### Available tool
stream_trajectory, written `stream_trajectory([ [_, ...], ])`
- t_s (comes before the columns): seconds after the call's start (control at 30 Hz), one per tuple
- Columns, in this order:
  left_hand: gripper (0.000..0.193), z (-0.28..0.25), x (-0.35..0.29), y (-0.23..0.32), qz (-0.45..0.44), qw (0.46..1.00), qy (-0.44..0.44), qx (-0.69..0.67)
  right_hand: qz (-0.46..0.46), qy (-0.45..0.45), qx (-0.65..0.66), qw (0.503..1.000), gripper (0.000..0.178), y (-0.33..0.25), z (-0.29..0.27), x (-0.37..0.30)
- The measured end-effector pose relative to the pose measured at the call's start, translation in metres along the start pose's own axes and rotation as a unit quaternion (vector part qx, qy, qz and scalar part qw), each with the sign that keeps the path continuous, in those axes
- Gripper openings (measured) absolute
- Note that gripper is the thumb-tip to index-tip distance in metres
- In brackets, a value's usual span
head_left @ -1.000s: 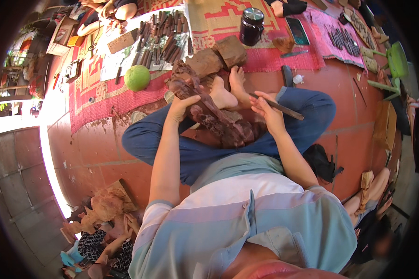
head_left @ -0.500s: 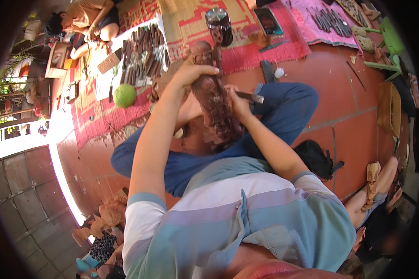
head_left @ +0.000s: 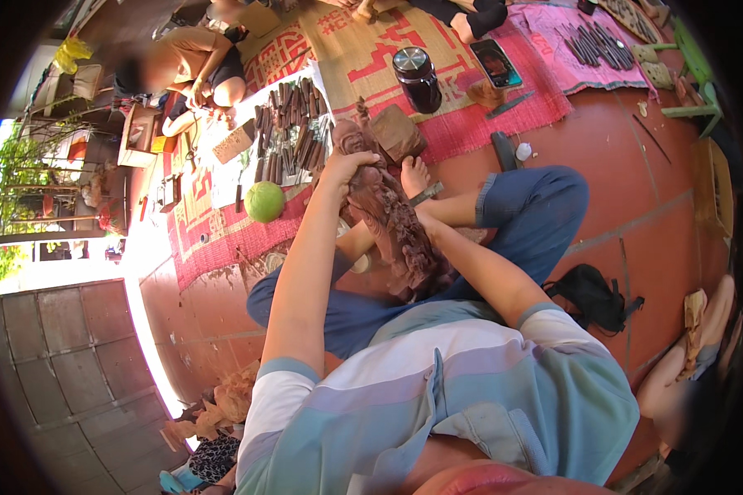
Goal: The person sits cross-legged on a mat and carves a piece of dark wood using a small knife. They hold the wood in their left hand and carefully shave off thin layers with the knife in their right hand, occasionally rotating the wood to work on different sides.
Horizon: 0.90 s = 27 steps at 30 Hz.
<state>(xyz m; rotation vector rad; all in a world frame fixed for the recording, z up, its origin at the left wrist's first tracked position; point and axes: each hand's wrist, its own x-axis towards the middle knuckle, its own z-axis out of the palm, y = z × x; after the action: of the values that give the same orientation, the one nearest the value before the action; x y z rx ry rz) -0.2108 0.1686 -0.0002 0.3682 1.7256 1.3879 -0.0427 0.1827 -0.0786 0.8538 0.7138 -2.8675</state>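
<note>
Brown and bumpy, the statue was right of the round green fruit, held in your left hand. Farther right was your right hand, its grip too hidden to tell.

A rectangular, dark-screened phone lies near the right of a silver-lidded black cylindrical flask; a green plastic chair stands farther right. A round light-green ball or fruit lies lower left of the flask, a black fabric bag lower right.
</note>
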Motion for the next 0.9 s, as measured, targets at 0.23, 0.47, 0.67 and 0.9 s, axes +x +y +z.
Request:
stream_trajectory([
  [0.23,0.050,-0.027,-0.013,-0.021,0.020,0.994,-0.046,-0.100,-0.090,0.101,-0.124,0.983,0.031,0.004,-0.068,0.016],
  [0.47,0.034,-0.052,-0.001,-0.053,0.005,0.983,-0.014,-0.184,-0.385,0.110,-0.248,0.882,0.017,-0.098,0.002,-0.037],
  [0.67,0.039,-0.034,-0.004,-0.039,0.016,0.985,-0.018,-0.172,-0.403,0.045,-0.290,0.867,0.010,-0.103,0.064,0.015],
  [0.9,0.042,-0.047,-0.005,-0.046,0.016,0.980,0.002,-0.197,-0.456,0.113,-0.505,0.724,0.009,-0.107,0.084,0.038],
])
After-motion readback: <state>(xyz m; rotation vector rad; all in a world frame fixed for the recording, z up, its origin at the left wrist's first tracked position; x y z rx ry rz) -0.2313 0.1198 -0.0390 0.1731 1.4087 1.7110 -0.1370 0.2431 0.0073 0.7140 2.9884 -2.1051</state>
